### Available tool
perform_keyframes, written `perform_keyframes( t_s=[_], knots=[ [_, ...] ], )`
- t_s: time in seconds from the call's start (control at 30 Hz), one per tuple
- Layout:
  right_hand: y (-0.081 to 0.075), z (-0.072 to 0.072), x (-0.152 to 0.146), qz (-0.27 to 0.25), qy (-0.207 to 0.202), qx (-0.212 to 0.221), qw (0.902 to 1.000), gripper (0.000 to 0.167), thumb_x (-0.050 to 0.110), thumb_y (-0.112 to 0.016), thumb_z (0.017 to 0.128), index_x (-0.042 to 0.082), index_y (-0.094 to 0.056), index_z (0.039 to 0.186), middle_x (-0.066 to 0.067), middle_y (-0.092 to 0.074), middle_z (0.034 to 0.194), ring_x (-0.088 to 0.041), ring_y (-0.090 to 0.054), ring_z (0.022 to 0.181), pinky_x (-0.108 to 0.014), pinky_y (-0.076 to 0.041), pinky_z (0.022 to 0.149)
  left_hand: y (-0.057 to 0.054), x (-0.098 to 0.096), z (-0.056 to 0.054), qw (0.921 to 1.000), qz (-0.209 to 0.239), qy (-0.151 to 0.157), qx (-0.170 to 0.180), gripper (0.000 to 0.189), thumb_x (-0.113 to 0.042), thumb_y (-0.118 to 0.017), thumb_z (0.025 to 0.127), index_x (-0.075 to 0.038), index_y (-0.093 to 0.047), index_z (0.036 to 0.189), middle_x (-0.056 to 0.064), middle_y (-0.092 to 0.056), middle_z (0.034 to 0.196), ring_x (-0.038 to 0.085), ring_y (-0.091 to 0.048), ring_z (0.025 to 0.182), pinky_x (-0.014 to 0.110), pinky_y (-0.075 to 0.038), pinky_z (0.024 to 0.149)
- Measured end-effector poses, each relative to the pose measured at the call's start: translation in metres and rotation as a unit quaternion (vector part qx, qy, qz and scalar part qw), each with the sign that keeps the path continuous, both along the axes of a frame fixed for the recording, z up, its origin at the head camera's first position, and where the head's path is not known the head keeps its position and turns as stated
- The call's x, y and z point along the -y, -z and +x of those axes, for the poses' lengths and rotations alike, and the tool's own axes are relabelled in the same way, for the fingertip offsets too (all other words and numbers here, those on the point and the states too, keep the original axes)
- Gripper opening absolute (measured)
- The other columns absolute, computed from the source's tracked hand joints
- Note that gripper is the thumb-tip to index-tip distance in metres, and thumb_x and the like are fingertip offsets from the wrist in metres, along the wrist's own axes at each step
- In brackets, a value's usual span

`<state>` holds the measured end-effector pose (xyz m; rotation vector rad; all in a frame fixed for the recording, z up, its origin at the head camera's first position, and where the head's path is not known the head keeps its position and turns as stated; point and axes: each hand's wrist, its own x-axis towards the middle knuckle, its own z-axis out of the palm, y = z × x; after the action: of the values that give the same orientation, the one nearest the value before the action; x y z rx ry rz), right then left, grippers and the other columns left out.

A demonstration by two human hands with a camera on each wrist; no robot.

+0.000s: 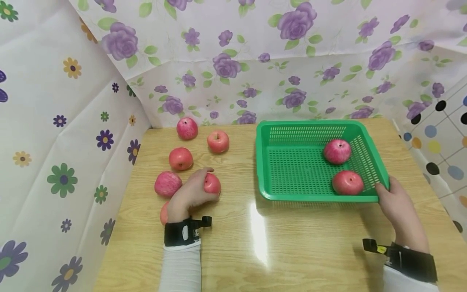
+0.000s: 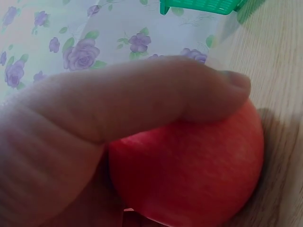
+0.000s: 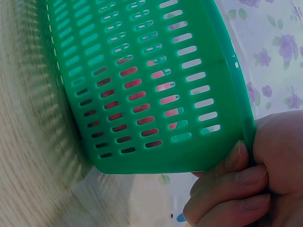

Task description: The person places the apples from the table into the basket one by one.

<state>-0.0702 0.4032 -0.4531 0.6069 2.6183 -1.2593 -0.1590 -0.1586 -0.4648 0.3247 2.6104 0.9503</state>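
Apple count: 8 visible. One in my left hand [image 1: 193,190], five loose on the table [image 1: 233,251], two in the basket [image 1: 310,198].

Left hand: fingers and thumb curled round one red apple [image 1: 212,183], over the left half of the table. Left wrist view has one digit laid across its top. Can't tell whether it touches the wood.

Right hand [image 1: 399,211]: gripping the rim of the one green basket at its near right corner, thumb one side, fingers the other.

Five loose apples, all left of the basket: far-left apple [image 1: 187,128], one with a stem [image 1: 218,141] just right of it, a red one [image 1: 181,158] nearer me, a streaky pink one [image 1: 168,184] left of my hand, and a fifth [image 1: 164,213] mostly hidden behind my wrist.

Basket pair: pink apple [image 1: 337,151] toward the back, redder apple [image 1: 348,182] in front, both in the right half.

Also: two black wrist straps [image 1: 176,234], one per arm, two pale sleeves [image 1: 181,267]. Three patterned sheets: purple roses [image 1: 226,65] behind, daisies [image 1: 63,180] left, dots [image 1: 434,146] right.
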Motion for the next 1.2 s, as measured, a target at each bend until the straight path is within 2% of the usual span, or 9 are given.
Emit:
perform_keyframes(
  t_s=[0.2, 0.43, 0.73, 0.87, 1.07, 1.2],
  knots=[
    [-0.001, -0.001, 0.000, -0.001, 0.001, -0.007, 1.0000, 0.073, 0.038, -0.024, 0.115, -0.011, -0.004, 0.165, -0.045, -0.027, 0.159, -0.062, -0.030, 0.142, -0.082, -0.027, 0.108, -0.002, -0.001, 0.000, 0.9999, 0.007, -0.010, -0.008, 0.080, -0.025, -0.091, 0.082, -0.011, -0.045, 0.146, 0.014, -0.058, 0.135, 0.031, -0.054, 0.125, 0.051, -0.047, 0.109],
    [-0.002, 0.001, -0.002, -0.008, 0.002, -0.006, 1.0000, 0.073, 0.039, -0.024, 0.115, -0.010, -0.003, 0.166, -0.045, -0.023, 0.161, -0.065, -0.025, 0.145, -0.082, -0.024, 0.109, -0.004, 0.000, 0.000, 0.9989, 0.033, -0.027, -0.020, 0.076, -0.018, -0.084, 0.080, -0.012, -0.046, 0.145, 0.011, -0.057, 0.132, 0.029, -0.056, 0.118, 0.048, -0.050, 0.103],
    [0.001, 0.003, -0.003, -0.001, 0.002, -0.002, 1.0000, 0.074, 0.039, -0.024, 0.115, -0.011, -0.004, 0.165, -0.045, -0.027, 0.159, -0.063, -0.030, 0.141, -0.082, -0.027, 0.107, -0.011, -0.002, -0.002, 0.9947, 0.000, -0.034, -0.097, 0.075, -0.024, -0.083, 0.090, -0.014, -0.044, 0.154, 0.012, -0.040, 0.148, 0.036, -0.053, 0.129, 0.056, -0.047, 0.112],
    [0.001, 0.002, -0.002, 0.000, 0.002, -0.005, 1.0000, 0.073, 0.038, -0.024, 0.115, -0.011, -0.004, 0.165, -0.045, -0.027, 0.159, -0.063, -0.029, 0.142, -0.082, -0.027, 0.108, -0.014, -0.004, -0.001, 0.9922, 0.016, -0.036, -0.118, 0.074, -0.025, -0.082, 0.093, -0.017, -0.043, 0.156, 0.010, -0.039, 0.152, 0.033, -0.051, 0.133, 0.057, -0.046, 0.112],
    [0.000, 0.000, -0.001, 0.002, -0.002, -0.004, 1.0000, 0.073, 0.038, -0.024, 0.115, -0.012, -0.003, 0.165, -0.046, -0.026, 0.159, -0.065, -0.028, 0.144, -0.082, -0.027, 0.108, -0.021, -0.012, 0.002, 0.9890, 0.060, -0.031, -0.132, 0.077, -0.032, -0.076, 0.100, -0.023, -0.032, 0.164, 0.004, -0.030, 0.162, 0.027, -0.042, 0.142, 0.056, -0.043, 0.115],
    [0.000, -0.001, -0.001, 0.001, -0.007, -0.006, 1.0000, 0.073, 0.038, -0.024, 0.115, -0.010, -0.002, 0.166, -0.045, -0.023, 0.161, -0.066, -0.026, 0.145, -0.082, -0.025, 0.109, -0.031, -0.026, -0.002, 0.9816, 0.097, -0.004, -0.165, 0.079, -0.039, -0.076, 0.100, -0.025, -0.032, 0.164, 0.005, -0.035, 0.159, 0.025, -0.045, 0.140, 0.053, -0.045, 0.114]
  ],
)
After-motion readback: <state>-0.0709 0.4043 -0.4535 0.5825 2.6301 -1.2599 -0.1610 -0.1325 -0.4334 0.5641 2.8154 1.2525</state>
